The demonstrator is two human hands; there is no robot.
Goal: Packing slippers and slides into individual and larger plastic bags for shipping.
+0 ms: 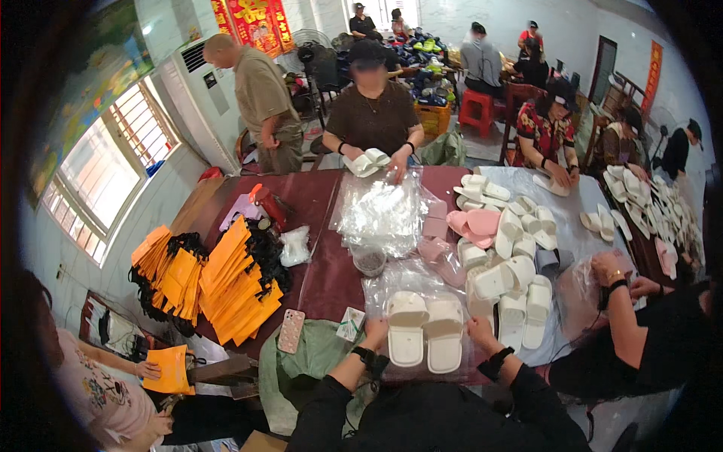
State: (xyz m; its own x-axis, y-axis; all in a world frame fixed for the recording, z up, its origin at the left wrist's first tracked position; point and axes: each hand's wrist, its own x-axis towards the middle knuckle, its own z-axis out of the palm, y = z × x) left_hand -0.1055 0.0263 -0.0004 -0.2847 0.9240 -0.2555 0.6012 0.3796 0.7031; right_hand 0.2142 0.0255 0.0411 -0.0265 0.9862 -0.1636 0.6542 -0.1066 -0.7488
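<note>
A pair of white slide slippers [425, 331] lies side by side in front of me, toes away, on or inside a clear plastic bag [388, 286]. My left hand [374, 332] is at the left side of the pair, its fingers closed on the bag's edge. On the right side, my right hand [481, 330] pinches the bag's other edge. Dark bands circle both wrists. Close to the right hand is a heap of white slippers [512, 275] with a pink pair [474, 224] on it. A stack of clear bags [378, 215] lies beyond.
Orange bags with black cords [237, 279] pile up at left. A phone [291, 331], a small box [351, 324] and a plastic tub [370, 261] are near my left hand. Across the table a person [373, 113] holds white slippers. At right, a co-worker's arms [621, 309] handle plastic.
</note>
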